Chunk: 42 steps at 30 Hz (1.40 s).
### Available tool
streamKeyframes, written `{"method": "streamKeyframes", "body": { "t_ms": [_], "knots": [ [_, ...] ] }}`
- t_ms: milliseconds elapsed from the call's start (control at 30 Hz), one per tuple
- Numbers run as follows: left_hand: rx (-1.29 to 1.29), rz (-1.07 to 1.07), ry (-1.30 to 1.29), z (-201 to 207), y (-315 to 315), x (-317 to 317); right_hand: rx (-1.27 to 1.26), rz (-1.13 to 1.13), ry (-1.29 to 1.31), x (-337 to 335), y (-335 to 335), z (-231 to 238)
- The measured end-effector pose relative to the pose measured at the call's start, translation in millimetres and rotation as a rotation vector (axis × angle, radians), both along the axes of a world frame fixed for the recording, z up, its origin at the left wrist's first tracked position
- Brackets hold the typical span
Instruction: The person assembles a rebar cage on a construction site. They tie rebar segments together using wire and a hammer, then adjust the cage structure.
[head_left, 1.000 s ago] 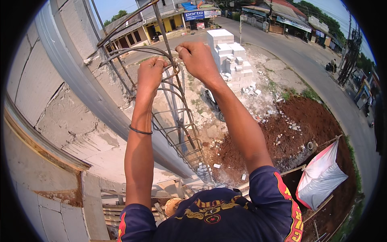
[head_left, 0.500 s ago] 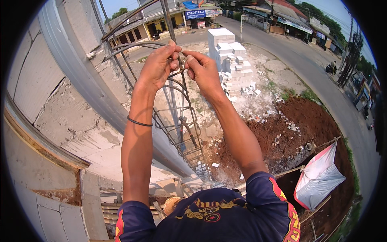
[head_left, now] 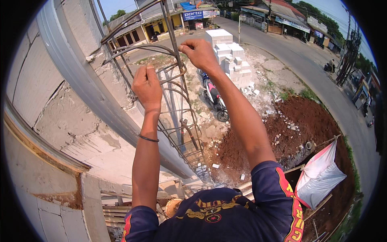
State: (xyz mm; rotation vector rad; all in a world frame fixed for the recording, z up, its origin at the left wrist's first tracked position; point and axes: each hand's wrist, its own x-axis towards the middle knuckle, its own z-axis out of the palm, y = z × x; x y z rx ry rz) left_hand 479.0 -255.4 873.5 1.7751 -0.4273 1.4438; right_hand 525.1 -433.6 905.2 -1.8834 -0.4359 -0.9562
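A tall steel rebar column cage (head_left: 195, 121) rises in front of me, with upright bars and ring-shaped stirrups (head_left: 147, 47). My left hand (head_left: 147, 88) is left of the upright bars, thumb and fingers pinched together. My right hand (head_left: 200, 53) hovers just right of the upper bars, its thumb and forefinger also pressed together. Anything between the fingertips of either hand is too thin to make out. Both hands appear apart from the steel. Lower down, a tool with dark, rusty handles (head_left: 188, 132) hangs in the cage; its exact kind is unclear.
A block wall (head_left: 76, 109) and a grey metal channel (head_left: 80, 76) run along my left. Far below lie stacked white blocks (head_left: 221, 37), a parked motorcycle (head_left: 213, 96), heaped red soil (head_left: 296, 117) and a white sheet (head_left: 320, 175). Wooden slats (head_left: 117, 215) show beneath me.
My hands were together at the upright bar and have moved apart. The left went down and left; the right went slightly up. The motorcycle has come into view.
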Motion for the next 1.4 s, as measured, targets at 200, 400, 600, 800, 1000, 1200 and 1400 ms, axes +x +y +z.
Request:
{"method": "streamKeyframes", "body": {
  "t_ms": [200,400,600,800,1000,1200,1400],
  "knots": [
    [0.213,-0.284,-0.034,23,-20,-8,0.045,0.059,0.02,-16,6,2],
    [0.225,-0.068,0.314,88,-24,6,0.013,-0.102,-0.16,-33,25,-16],
    [0.471,0.438,0.322,115,-23,6,-0.327,-0.374,-0.426,-35,33,-18],
    [0.308,0.44,0.069,91,-20,15,-0.348,-0.275,-0.246,-35,24,1],
    [-0.146,-0.22,0.112,12,-12,36,-0.344,-0.259,-0.138,-33,25,11],
    [-0.096,-0.926,0.299,23,4,72,-0.332,-0.258,-0.236,-29,26,11],
    [0.331,-0.625,0.469,34,13,89,-0.362,-0.246,-0.292,-23,24,7]
  ]
}}
